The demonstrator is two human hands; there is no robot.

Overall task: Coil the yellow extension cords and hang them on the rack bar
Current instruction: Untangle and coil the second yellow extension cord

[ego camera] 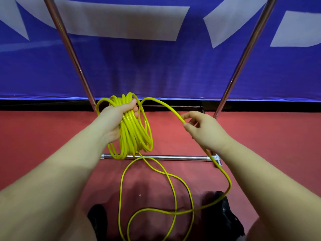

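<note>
nearest, loose loops of the yellow cord (173,186) sprawl on the red floor (260,136) between dark shoes (97,218). the right hand (205,129) pinches the running strand; the left hand (118,119) grips the hanging coil (133,133). the cord looks light, springy and slick, so it is best held at the bundle's top. beyond stand the rack's lower bar (173,157) and posts (243,54).

Bright yellow extension cord (133,131), glossy throughout. Silvery chrome rack bar (173,157) and chrome uprights (69,49). Dull red floor (260,133). Deep blue banner (156,66) toward 12 o'clock, patterned with large white shapes, edged below by black strip (52,105). Black shoes (97,220) near 6 o'clock.
</note>
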